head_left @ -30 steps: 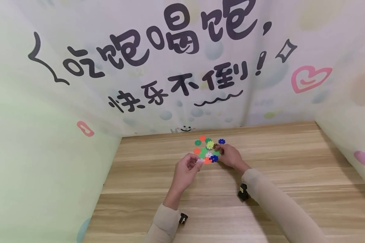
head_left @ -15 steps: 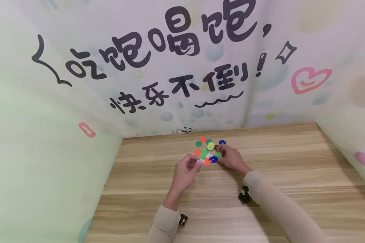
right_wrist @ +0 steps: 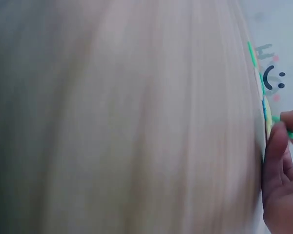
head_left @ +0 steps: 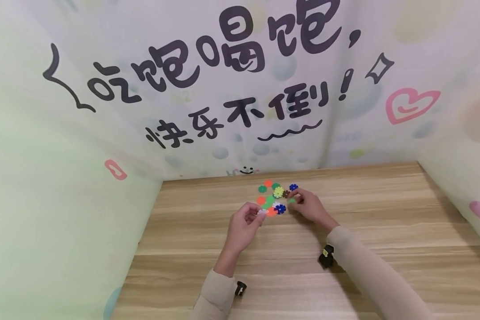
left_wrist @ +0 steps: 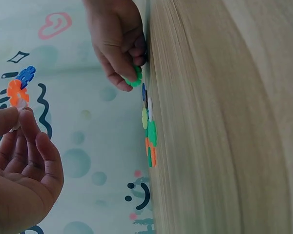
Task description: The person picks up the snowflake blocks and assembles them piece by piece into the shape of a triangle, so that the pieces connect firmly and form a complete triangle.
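In the left wrist view, my left hand (left_wrist: 27,170) pinches a white snowflake disc (left_wrist: 20,104) between thumb and fingertips. Joined to it in a short chain are an orange disc (left_wrist: 16,91) and a blue disc (left_wrist: 26,76), raised off the table. My right hand (head_left: 310,206) holds a green snowflake disc (left_wrist: 135,78) by its edge, low over the table to the right of the loose pieces. Beyond both hands lie loose discs, among them a yellow disc (head_left: 278,192), a brown disc (head_left: 286,194) and a light green disc (head_left: 269,202).
A wooden table (head_left: 208,249) spreads under the hands, with a printed cloth wall (head_left: 200,151) along its far edge. More loose discs lie toward that wall, including a dark green disc (head_left: 262,189) and a blue disc (head_left: 294,187). Black devices (head_left: 241,289) sit at both wrists.
My right hand has drawn slightly right, away from the loose discs, with the green disc in its fingers. The left hand and its chain stay nearly still.
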### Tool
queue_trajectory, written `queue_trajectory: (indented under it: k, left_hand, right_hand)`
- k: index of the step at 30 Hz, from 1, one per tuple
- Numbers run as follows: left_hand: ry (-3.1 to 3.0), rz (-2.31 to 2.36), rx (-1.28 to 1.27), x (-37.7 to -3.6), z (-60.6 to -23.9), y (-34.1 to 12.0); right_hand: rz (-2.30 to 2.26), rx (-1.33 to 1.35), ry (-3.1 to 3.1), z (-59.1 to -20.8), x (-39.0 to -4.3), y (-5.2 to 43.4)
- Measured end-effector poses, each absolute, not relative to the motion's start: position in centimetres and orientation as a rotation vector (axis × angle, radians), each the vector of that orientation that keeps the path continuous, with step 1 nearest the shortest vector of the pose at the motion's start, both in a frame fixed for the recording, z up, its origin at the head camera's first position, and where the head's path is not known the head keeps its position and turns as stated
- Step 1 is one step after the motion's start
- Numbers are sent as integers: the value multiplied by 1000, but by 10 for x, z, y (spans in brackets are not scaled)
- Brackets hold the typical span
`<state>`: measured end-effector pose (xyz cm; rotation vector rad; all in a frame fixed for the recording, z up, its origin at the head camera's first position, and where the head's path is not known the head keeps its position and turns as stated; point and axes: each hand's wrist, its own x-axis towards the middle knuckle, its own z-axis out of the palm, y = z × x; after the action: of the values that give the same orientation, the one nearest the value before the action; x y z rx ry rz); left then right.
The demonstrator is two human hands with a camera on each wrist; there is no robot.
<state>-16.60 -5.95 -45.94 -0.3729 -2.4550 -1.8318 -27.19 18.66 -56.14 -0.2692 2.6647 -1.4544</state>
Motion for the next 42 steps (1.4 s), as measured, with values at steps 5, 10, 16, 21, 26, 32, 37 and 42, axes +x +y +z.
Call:
queue_trajectory:
  k: [5, 10, 16, 21, 26, 32, 37, 42]
  left_hand:
    - [-2461, -1815, -366, -168, -459, -59]
    - [-2463, -1815, -383, -168, -458, -58]
    - [-2459, -1826, -380, -169, -459, -57]
    - [-2453, -1846, -384, -170, -461, -55]
    - [-2463, -1836, -375, -172, -462, -54]
    - [-2470, -1828, -375, -171, -460, -53]
    - [-2469, -1826, -390, -170, -458, -52]
    - [-2468, -1832, -390, -169, -456, -51]
  right_hand:
    - [-1539, -264, 2559, -554, -268, 190]
    - [-1578, -266, 2552, -545, -260, 195]
    - [-1650, -219, 2524, -535, -249, 203]
    - [-1686, -229, 2515, -528, -241, 204]
    - [-1727, -250, 2458, -519, -231, 205]
    - [-1793, -249, 2388, -508, -221, 205]
    - [-1803, -268, 2370, -503, -214, 205]
    - [-1827, -281, 2367, -504, -212, 207]
